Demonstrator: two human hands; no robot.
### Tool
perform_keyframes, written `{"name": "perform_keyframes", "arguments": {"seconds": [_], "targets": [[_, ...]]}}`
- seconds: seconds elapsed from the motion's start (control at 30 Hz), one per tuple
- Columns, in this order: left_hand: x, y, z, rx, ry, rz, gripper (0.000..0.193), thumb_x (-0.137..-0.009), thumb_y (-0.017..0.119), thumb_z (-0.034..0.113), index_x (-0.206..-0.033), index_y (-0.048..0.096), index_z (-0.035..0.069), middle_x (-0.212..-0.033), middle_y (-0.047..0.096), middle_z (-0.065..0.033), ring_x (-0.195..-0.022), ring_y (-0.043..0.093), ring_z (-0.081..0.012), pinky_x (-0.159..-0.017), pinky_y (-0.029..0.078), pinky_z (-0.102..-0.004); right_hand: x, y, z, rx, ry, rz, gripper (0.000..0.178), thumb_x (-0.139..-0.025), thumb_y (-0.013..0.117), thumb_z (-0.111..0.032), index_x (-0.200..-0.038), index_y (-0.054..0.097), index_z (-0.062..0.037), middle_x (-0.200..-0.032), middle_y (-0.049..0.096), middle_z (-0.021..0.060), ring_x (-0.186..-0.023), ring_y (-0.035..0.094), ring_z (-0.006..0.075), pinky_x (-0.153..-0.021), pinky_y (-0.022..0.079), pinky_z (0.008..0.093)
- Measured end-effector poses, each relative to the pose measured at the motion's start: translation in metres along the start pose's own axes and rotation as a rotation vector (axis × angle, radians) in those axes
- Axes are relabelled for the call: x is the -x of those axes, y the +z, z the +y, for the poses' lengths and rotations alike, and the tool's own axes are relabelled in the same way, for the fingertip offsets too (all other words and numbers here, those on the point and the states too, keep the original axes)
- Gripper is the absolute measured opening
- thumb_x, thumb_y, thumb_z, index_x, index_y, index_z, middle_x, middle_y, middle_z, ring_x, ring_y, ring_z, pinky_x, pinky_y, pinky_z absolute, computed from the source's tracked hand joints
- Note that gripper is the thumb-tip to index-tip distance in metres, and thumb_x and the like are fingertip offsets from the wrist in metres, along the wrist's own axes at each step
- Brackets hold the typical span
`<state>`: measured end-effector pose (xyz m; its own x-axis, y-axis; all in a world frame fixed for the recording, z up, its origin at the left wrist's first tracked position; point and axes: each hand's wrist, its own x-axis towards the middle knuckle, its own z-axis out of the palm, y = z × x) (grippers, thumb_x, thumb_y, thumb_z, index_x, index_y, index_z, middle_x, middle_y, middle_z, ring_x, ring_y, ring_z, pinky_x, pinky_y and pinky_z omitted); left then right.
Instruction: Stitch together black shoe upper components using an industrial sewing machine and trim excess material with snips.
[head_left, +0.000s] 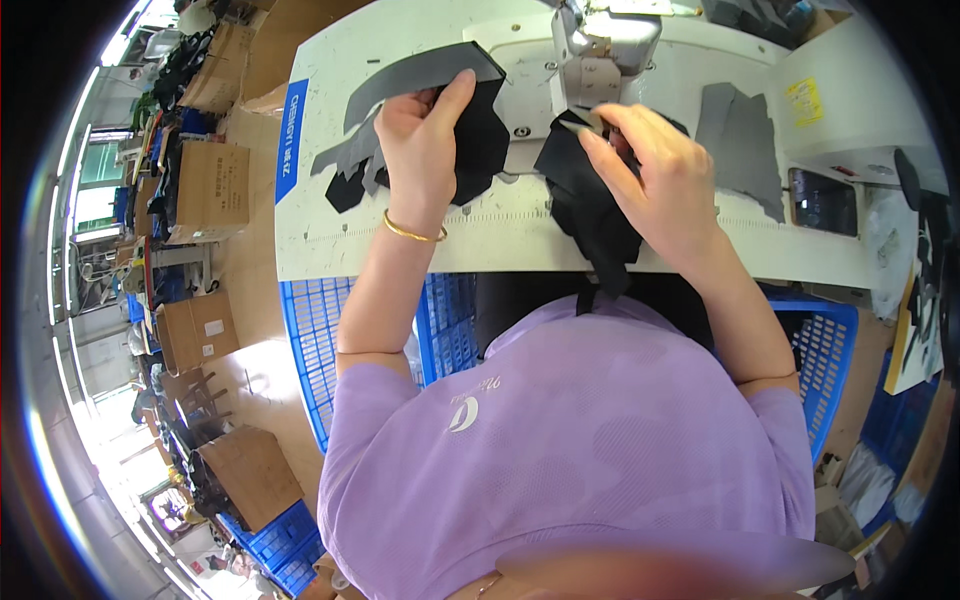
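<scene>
In my left hand (418, 150), closed with the thumb on top, is a fabric piece (484, 125) with a grey face and a black side, raised over the left of the white sewing table (480, 238). My right hand (655, 165) pinches the upper edge of a black fabric piece (595, 205) just in front of the sewing machine head (600, 55). That black cloth hangs down past the table's front edge. The needle area is partly hidden by the fingers and cloth. More grey and black pieces (350, 165) lie beside my left hand.
Grey fabric pieces (740, 140) lie to the right of the machine, near a dark phone (823, 202). Blue plastic baskets (310, 330) stand under the table's front on both sides. Cardboard boxes (210, 185) are on the floor at left.
</scene>
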<state>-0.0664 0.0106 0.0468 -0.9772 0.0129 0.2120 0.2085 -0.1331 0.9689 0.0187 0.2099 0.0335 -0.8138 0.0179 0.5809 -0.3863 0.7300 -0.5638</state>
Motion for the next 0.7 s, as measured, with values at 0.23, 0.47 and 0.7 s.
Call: {"name": "perform_keyframes", "arguments": {"seconds": [0.23, 0.47, 0.7], "targets": [[0.033, -0.011, -0.009, -0.207, 0.079, 0.023, 0.021, -0.087, 0.073, 0.012, -0.082, 0.070, -0.008, -0.073, 0.066, -0.0010, -0.064, 0.050, -0.0043, -0.056, 0.040, -0.0200, -0.007, 0.038, -0.014, 0.208, -0.132, -0.005, 0.026, -0.087, 0.067, -0.030, -0.080, 0.056, -0.0082, -0.070, 0.055, 0.0038, -0.060, 0.062, 0.0212, -0.050, 0.048, 0.0329], [0.018, -0.034, -0.018, -0.345, -0.138, 0.044, 0.032, -0.087, 0.074, 0.023, -0.083, 0.070, -0.008, -0.071, 0.064, 0.0001, -0.061, 0.049, -0.0041, -0.055, 0.039, -0.0202, -0.007, 0.043, -0.002, 0.255, -0.137, -0.026, 0.028, -0.088, 0.066, -0.033, -0.080, 0.060, -0.0060, -0.072, 0.061, 0.0065, -0.065, 0.064, 0.0243, -0.054, 0.050, 0.0322], [0.022, -0.086, -0.032, -1.172, 0.392, 0.178, 0.027, -0.083, 0.075, 0.022, -0.097, 0.068, 0.000, -0.095, 0.064, -0.0099, -0.085, 0.059, -0.0217, -0.073, 0.047, -0.0320, 0.030, -0.029, 0.055, 0.011, 0.447, 0.062, 0.023, -0.084, 0.074, -0.021, -0.093, 0.066, -0.0012, -0.075, 0.062, 0.0059, -0.067, 0.058, 0.0147, -0.065, 0.048, 0.0278]]}}
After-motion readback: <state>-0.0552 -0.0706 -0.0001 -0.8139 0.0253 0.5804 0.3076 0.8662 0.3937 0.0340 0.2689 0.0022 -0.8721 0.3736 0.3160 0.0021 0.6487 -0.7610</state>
